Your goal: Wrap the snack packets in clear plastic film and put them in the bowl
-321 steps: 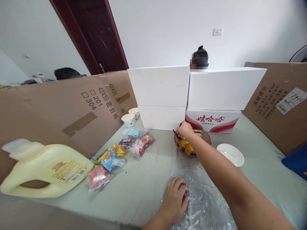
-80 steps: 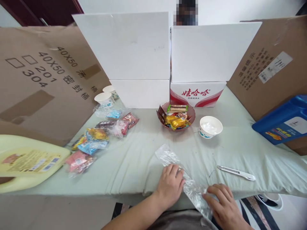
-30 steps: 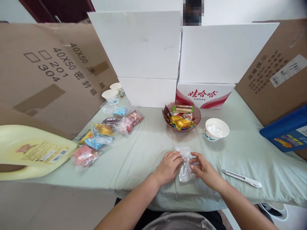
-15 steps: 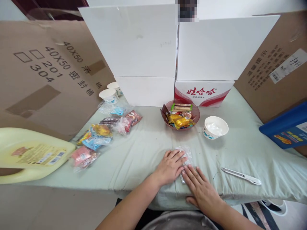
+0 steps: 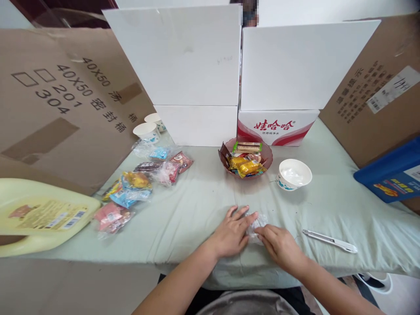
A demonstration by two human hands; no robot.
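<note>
On the table (image 5: 197, 205), the left hand (image 5: 231, 232) lies flat and open on a folded plastic bag (image 5: 256, 222), while the right hand (image 5: 279, 246) apparently pinches its edge.

Both arms come in bare from the lower edge, with no sleeve showing anywhere along the forearms. The left hand (image 5: 231, 232) is bare: no glove, no ring and no watch or band at the wrist. The right hand (image 5: 280, 246) is likewise bare, with nothing worn on the fingers or wrist. The nails that show on the left hand are short and unpainted. Between the forearms, at the bottom of the view, lies a rounded stretch of smooth grey cloth (image 5: 244, 305), part of the person's clothing, and just above it runs a strip of black cloth (image 5: 200, 296) beside the table's edge.
</note>
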